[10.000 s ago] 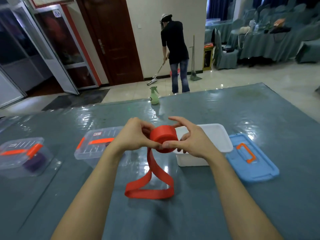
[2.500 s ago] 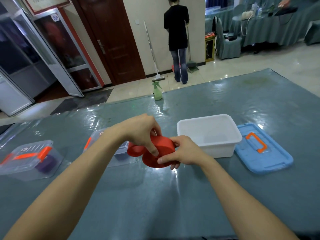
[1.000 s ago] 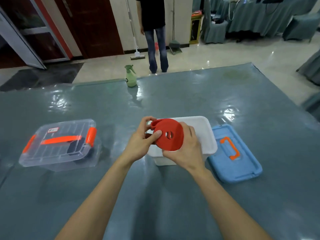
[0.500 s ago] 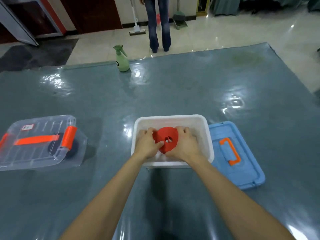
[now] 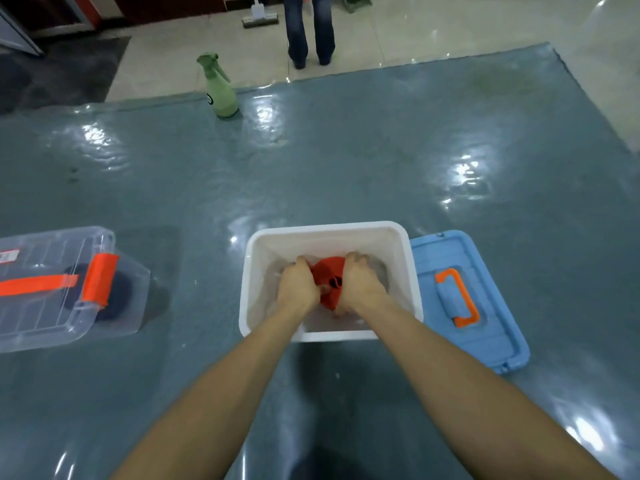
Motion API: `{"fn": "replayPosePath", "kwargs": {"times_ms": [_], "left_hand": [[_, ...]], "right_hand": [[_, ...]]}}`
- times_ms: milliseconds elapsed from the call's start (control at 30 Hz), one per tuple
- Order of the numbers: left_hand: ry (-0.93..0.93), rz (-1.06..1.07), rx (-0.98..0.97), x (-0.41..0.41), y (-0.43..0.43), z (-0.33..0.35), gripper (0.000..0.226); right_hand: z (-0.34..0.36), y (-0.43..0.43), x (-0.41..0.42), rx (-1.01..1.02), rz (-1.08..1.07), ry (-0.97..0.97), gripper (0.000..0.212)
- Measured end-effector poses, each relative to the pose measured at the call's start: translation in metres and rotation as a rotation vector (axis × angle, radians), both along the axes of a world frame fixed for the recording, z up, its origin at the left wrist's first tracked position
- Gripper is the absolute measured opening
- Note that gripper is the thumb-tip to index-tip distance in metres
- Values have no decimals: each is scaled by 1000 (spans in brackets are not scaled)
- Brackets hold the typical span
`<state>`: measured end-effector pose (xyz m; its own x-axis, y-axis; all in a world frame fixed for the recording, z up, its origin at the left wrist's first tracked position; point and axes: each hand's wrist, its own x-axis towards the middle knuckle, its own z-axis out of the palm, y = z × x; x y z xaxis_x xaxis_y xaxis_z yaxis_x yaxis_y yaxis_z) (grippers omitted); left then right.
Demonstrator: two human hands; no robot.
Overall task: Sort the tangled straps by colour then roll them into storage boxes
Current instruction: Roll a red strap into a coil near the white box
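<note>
The rolled red strap [image 5: 329, 280] sits low inside the open white storage box [image 5: 329, 228] at the table's middle. My left hand [image 5: 298, 284] grips its left side and my right hand [image 5: 360, 282] grips its right side, both down inside the box. Most of the roll is hidden between my hands. The box's blue lid [image 5: 485, 317] with an orange handle lies flat just right of it. At the left stands a closed clear box [image 5: 45, 289] with orange clips and a dark roll inside.
A green spray bottle [image 5: 220, 88] stands at the table's far edge. Behind it a person's legs [image 5: 310, 29] and a mop head [image 5: 259, 17] are on the tiled floor. The table wears a glossy grey-blue cover [image 5: 346, 161].
Ten seconds ago I was winding the loose red strap into a roll. Since then both hands have carried the finished roll over the white box and lowered it to the bottom.
</note>
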<state>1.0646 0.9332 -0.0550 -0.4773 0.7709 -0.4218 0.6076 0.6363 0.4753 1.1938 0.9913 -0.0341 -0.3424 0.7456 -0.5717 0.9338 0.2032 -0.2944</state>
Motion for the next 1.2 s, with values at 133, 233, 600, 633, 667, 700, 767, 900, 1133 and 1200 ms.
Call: {"fn": "replayPosePath", "kwargs": {"times_ms": [133, 233, 600, 633, 667, 700, 767, 900, 1133, 1200], "left_hand": [[-21, 33, 31, 0, -2, -3, 48], [-5, 26, 23, -3, 0, 0, 57], [167, -76, -141, -8, -5, 15, 56], [181, -90, -151, -8, -5, 18, 55], [183, -103, -160, -7, -4, 21, 55], [173, -114, -166, -7, -3, 24, 55], [126, -127, -148, -7, -2, 32, 56], [103, -111, 180, -13, -17, 51, 35], [263, 165, 803, -39, -98, 60, 12], [170, 308, 802, -45, -112, 56, 14]], "right_hand": [[14, -1, 2, -77, 1, 25, 108], [43, -1, 24, 268, 49, 177, 21], [-21, -13, 204, 341, -521, -50, 41], [-28, -17, 209, 333, -516, -37, 38], [-32, -21, 211, 335, -519, -9, 35], [-35, -22, 212, 336, -528, 27, 32], [-35, -22, 213, 349, -561, 102, 28], [-2, -8, 220, 561, -661, 221, 24], [103, 25, 193, 990, -447, 545, 20], [120, 31, 161, 936, -288, 604, 19]]}}
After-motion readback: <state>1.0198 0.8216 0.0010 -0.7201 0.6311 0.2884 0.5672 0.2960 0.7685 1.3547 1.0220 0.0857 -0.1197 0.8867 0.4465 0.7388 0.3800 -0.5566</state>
